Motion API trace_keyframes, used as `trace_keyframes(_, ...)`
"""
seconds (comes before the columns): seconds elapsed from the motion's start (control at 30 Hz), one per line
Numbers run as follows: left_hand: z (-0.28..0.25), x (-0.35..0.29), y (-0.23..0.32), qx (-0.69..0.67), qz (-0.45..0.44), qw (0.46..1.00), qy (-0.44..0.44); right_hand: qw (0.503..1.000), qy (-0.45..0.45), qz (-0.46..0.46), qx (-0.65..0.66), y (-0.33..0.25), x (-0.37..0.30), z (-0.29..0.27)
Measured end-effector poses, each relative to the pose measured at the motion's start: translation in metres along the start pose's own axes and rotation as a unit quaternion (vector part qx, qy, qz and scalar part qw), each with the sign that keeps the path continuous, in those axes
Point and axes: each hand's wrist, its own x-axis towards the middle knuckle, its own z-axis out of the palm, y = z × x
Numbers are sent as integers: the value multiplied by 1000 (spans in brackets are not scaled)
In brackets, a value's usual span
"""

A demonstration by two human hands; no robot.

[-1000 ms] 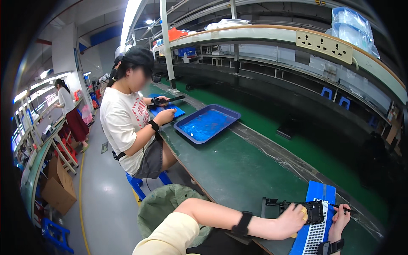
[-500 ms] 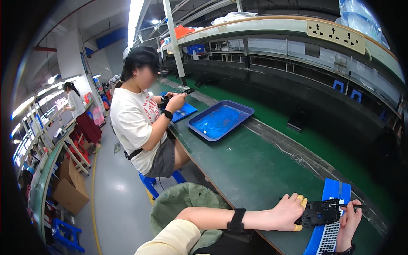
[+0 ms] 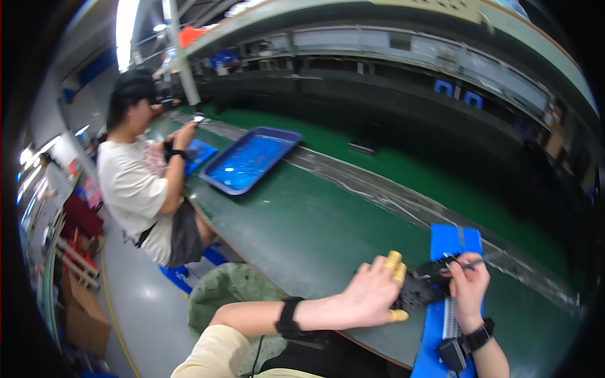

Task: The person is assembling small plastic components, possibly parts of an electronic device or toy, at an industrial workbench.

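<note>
My left hand (image 3: 368,296), with yellow finger covers on several fingertips, grips the left end of a flat black plastic housing (image 3: 417,291) between thumb and fingers. In my right hand (image 3: 469,283) is a thin pair of tweezers (image 3: 477,261), pinched between thumb and forefinger above the housing's right end. The tweezers' tip is blurred, and I cannot tell whether it touches the housing. Below both, a long blue pad (image 3: 449,236) lies on the green table. A white gridded strip (image 3: 450,321) on the pad shows partly beneath my right hand.
A blue-lined tray (image 3: 291,137) stands farther along the table (image 3: 328,214). Beyond it to the left, a seated co-worker (image 3: 135,179) handles a small dark item over another blue pad. A green cloth-like bag (image 3: 227,293) hangs by the table edge. A dark flat object (image 3: 361,148) lies on the green strip.
The view has swung right, so the tray and co-worker appear farther left. My right hand now reaches over the blue pad, nearer the housing's middle. My left hand keeps its grip.
</note>
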Motion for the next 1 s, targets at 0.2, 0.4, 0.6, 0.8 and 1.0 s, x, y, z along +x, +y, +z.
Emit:
trace_keyframes(0.2, 1, 4, -6, 9, 20, 1000, 15, 999, -27, 30, 10, 2, 6, -1)
trace_keyframes(0.4, 3, 12, -3, -44, 37, 998, 33, 998, -44, 38, 22, 4, 0, -5)
trace_keyframes(0.6, 3, 14, 0, -22, -14, 999, 25, 997, -50, 50, 24, 5, -3, -1)
trace_keyframes(0.8, 4, 15, -2, -18, -9, 1000, 3, 994, -66, 80, 32, 5, -1, 2)
trace_keyframes(1.0, 7, 15, -2, 31, 12, 999, -2, 990, -86, 113, -3, 3, 0, 1)
